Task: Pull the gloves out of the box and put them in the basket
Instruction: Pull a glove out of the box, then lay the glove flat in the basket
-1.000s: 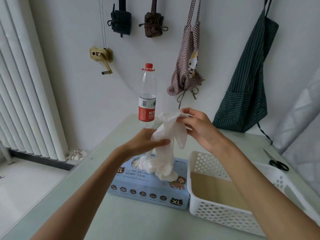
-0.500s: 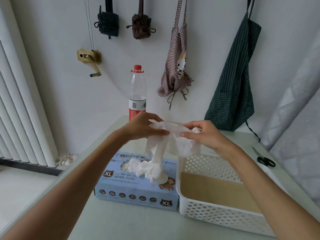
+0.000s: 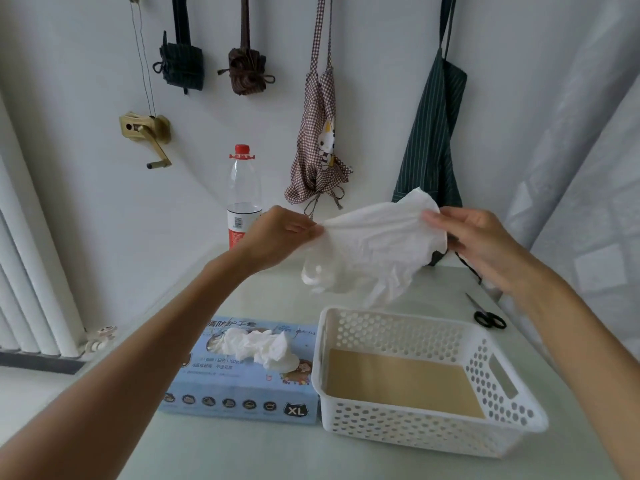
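Observation:
A white glove point(image 3: 375, 249) hangs stretched between my two hands, above the far edge of the white perforated basket point(image 3: 498, 420). My left hand point(image 3: 277, 233) pinches its left end and my right hand point(image 3: 481, 240) pinches its right end. The glove's fingers dangle toward the basket, whose tan bottom holds nothing. The light blue glove box point(image 3: 242, 393) marked XL lies just left of the basket, with crumpled white gloves point(image 3: 259, 348) sticking out of its top opening.
A plastic bottle point(image 3: 242, 199) with a red cap stands behind the box near the wall. Black scissors point(image 3: 486, 315) lie on the table right of the basket. Aprons and bags hang on the wall; a radiator is at the left.
The glove has come fully free of the box. Both hands moved right and apart, spreading it out over the basket's far side.

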A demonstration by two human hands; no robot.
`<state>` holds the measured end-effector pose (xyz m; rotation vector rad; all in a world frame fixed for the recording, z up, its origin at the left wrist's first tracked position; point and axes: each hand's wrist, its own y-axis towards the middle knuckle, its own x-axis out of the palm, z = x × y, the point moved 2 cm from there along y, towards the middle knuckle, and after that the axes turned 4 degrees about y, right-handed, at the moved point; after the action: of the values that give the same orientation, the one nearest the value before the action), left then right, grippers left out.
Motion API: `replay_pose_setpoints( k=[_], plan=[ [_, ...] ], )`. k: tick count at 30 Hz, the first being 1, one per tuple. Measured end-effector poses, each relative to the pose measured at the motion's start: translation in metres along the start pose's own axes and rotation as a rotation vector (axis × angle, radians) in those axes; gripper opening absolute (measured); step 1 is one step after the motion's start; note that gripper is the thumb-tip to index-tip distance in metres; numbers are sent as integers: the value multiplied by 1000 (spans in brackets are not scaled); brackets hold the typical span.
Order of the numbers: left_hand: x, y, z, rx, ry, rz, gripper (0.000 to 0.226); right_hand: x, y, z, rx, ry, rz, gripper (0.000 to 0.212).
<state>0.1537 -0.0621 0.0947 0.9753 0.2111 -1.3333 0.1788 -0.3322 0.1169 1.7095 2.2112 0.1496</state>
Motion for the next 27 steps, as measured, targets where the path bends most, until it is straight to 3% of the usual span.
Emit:
replay_pose_setpoints(
  k=[4,8,12,15,18,22,24,27],
  plan=[
    [29,-1,13,-67,-91,-18,25,-12,-6,3,-157,-136,215,12],
    [66,-7,32,-192,-424,31,23,-17,-23,2,-350,-307,442,16],
    [100,-10,37,-226,-429,56,23,-14,-42,13,-414,-486,489,15],
    [110,-18,32,-213,-423,80,22,-8,-53,29,-330,-543,368,20],
    [105,-35,28,-175,-431,172,21,0,-70,29,-314,-456,331,23],
    [86,-52,28,-64,-269,449,20,6,-90,20,-277,-203,279,23],
    [91,-51,27,-20,-30,360,18,-1,-93,34,-123,-175,211,17],
    [125,-43,11,24,402,-100,26,-21,-93,81,206,-339,85,11]
  ],
)
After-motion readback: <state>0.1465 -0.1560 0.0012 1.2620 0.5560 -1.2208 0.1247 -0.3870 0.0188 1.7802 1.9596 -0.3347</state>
